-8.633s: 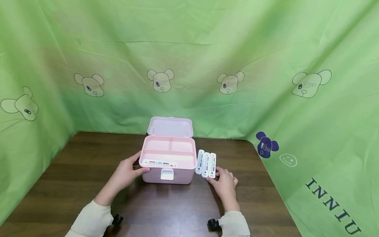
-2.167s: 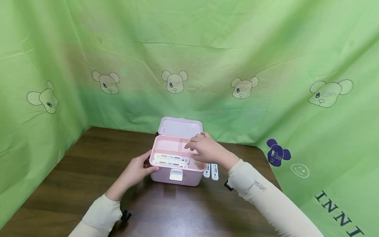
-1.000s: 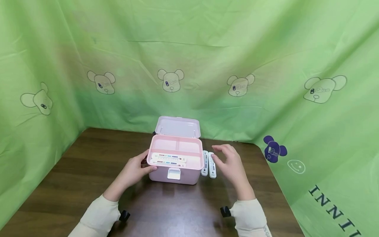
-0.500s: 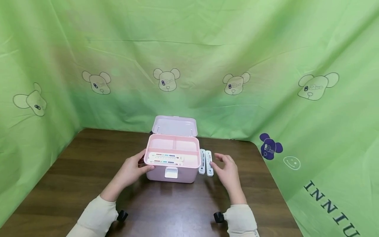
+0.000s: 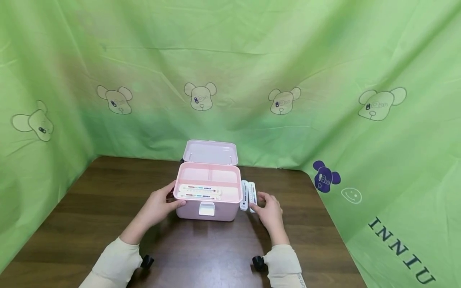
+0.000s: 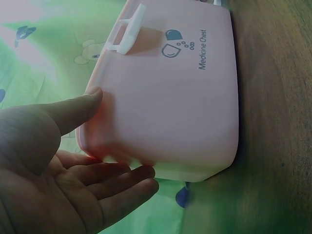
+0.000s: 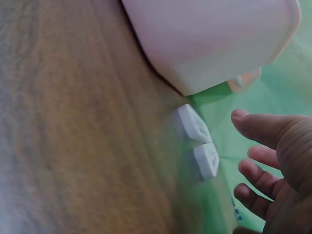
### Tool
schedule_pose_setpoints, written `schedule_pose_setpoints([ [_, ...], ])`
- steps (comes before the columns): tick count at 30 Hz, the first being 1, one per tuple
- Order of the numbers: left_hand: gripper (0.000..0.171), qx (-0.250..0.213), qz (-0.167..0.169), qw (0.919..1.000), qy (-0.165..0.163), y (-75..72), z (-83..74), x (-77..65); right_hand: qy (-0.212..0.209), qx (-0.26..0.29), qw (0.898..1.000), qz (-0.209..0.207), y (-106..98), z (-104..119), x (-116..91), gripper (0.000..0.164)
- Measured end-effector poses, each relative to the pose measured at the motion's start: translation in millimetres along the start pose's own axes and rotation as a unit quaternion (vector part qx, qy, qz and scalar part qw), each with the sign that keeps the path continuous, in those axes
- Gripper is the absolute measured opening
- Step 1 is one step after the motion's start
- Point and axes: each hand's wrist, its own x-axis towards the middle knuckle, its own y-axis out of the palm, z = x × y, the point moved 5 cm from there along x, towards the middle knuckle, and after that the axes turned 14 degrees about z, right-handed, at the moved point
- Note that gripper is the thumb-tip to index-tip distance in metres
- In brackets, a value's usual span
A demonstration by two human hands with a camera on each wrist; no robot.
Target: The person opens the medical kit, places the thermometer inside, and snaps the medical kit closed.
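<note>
A pink medicine box (image 5: 223,211) stands on the table with its lid (image 5: 210,152) raised. My left hand (image 5: 158,205) holds its front left corner, thumb on the front and fingers along the side; the left wrist view shows "Medicine Chest" printed on the front (image 6: 165,107). Two white thermometers (image 5: 199,189) lie in the long front compartment of the tray. Two more thermometers (image 5: 244,195) lie side by side on the table, right of the box. Beside the right-hand one, my right hand (image 5: 271,212) has thumb and fingers apart; the right wrist view (image 7: 287,165) shows a gap to both.
Two smaller compartments (image 5: 194,173) form the tray's back row. The brown wooden table (image 5: 201,252) reaches a green curtain (image 5: 230,132) printed with bear heads at the back and sides. A black strap piece (image 5: 258,262) sits at each cuff.
A second thermometer has come into the tray, and the table holds two instead of three. The right hand, over the tray 2.2 seconds ago, has come down beside the remaining pair. The left hand stays put.
</note>
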Motion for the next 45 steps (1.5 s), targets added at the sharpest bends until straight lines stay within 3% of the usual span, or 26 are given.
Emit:
schedule_pose_setpoints([
  [13,0.08,-0.005,0.002,1.0,-0.007,-0.5,0.0,-2.1,0.044,-0.063,0.997,0.009,13.9,-8.0,-0.4,0.068],
  [20,0.081,-0.006,0.0,0.9999,-0.01,-1.7,1.0,-2.1,0.046,-0.104,0.993,-0.004,16.8,-4.1,-0.6,0.062],
  [34,0.079,-0.012,0.002,0.9999,-0.004,-0.7,1.6,-1.4,0.117,-0.091,0.989,-0.021,9.9,-2.1,-5.2,0.032],
  [45,0.078,-0.012,0.004,0.9999,0.002,0.4,2.3,0.7,0.121,-0.068,0.99,-0.022,-7.8,-19.2,-5.3,0.034],
])
